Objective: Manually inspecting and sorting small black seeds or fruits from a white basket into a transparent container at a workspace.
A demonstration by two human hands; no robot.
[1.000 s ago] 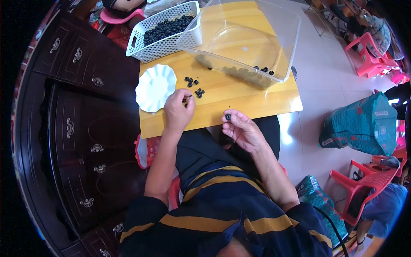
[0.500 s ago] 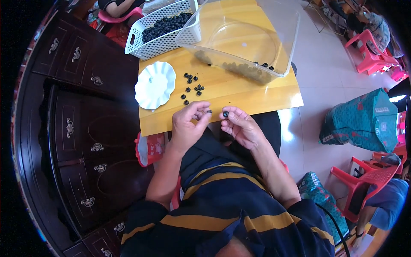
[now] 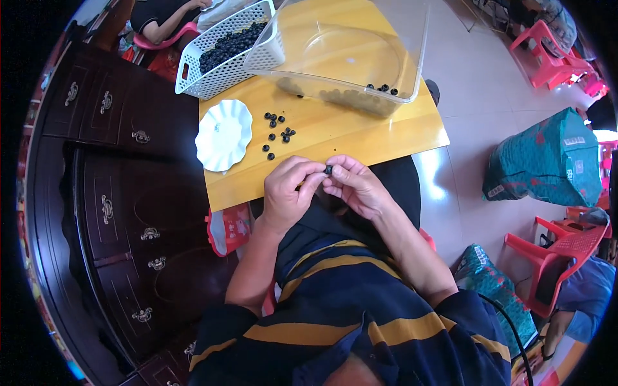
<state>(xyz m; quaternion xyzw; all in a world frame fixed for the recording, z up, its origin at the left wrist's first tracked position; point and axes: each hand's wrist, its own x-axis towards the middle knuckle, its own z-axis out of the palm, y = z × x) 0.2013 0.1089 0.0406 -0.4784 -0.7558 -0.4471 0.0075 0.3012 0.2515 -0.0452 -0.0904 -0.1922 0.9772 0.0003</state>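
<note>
My left hand (image 3: 291, 191) and my right hand (image 3: 355, 186) meet over the near edge of a small yellow wooden table (image 3: 393, 132). Their fingertips pinch one small dark round bead (image 3: 328, 170) between them. A loose scatter of the same dark beads (image 3: 277, 133) lies on the table just beyond my left hand. A white scalloped plate (image 3: 223, 134) sits to the left of that scatter, empty.
A clear plastic tub (image 3: 351, 55) with a few dark beads stands at the back of the table. A white slotted basket (image 3: 226, 51) full of dark beads is beside it. Dark wooden cabinets (image 3: 109, 167) flank the left. Red plastic chairs (image 3: 559, 248) and a teal sack (image 3: 547, 161) stand right.
My left hand left the scattered beads on the table and drew back to my right hand. Both hands now meet on one bead at the table's near edge.
</note>
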